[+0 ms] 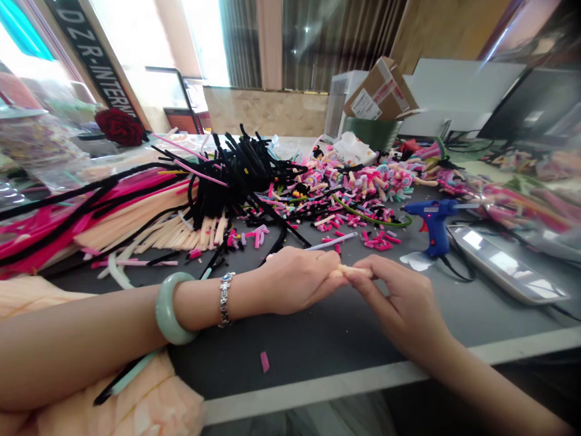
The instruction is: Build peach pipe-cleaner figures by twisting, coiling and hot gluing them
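Observation:
My left hand (302, 281), with a green bangle and a silver bracelet on its wrist, is closed on one end of a small cream fuzzy piece (357, 270). The thumb and fingers of my right hand (399, 297) pinch the other end. Both hands are nearly touching, just above the dark grey table (327, 363). Their fingers hide much of the piece. Beyond my left hand lies a pale lilac stick (333, 241).
Black stems (227, 175), cream stems (181, 233) and small pink pieces (376, 240) cover the back of the table. A blue glue gun (433, 224) stands at the right beside a white device (508, 263). One pink bit (264, 362) lies near the front edge.

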{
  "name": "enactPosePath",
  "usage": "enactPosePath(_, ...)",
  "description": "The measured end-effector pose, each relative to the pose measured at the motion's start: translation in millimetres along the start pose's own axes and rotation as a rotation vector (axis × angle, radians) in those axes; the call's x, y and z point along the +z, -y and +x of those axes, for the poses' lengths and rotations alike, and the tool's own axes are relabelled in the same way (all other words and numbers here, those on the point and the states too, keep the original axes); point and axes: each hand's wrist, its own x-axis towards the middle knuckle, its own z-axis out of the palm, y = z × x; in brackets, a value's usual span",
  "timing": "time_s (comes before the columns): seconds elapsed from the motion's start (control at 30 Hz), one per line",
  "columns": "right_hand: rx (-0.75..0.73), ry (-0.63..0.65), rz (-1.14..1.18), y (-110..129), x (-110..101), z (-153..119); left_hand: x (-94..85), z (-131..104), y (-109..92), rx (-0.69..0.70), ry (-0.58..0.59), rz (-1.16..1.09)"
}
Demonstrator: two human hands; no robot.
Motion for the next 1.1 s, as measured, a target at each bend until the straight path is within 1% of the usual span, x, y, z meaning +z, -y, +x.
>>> enactPosePath(0.1,-0.005,-0.017,0.024,0.8,-0.1,-1.5,-0.8,-0.1,0.2,0.012,-0.005,-0.017)
enactPosePath(0.27,-0.003,-0.119,0.047,1.9,0.4,-2.1,1.1,-1.3,0.9,0.000,-0.014,-0.033)
enactPosePath(0.4,0.047,-0.153,0.098,3.2,0.4,-1.5,2.0,-3.0,1.5,0.009,-0.056,-0.056)
enactPosePath(0.57,0.123,-0.143,0.260,2.4,1.2,-2.4,0.4,-3.7,2.3,0.052,-0.069,-0.104)
enactPosePath(0.7,0.146,-0.110,0.359,-0.2,0.8,-3.9,0.3,-3.7,3.6,0.072,-0.068,-0.073)
enactPosePath(0.83,0.170,-0.085,0.415,-1.3,-0.4,-4.8,1.1,-3.9,3.9,0.112,-0.108,-0.051)
enactPosePath(1.1,0.089,-0.096,0.397,1.4,-1.3,-4.5,3.7,-4.2,4.3,0.156,-0.187,-0.003)
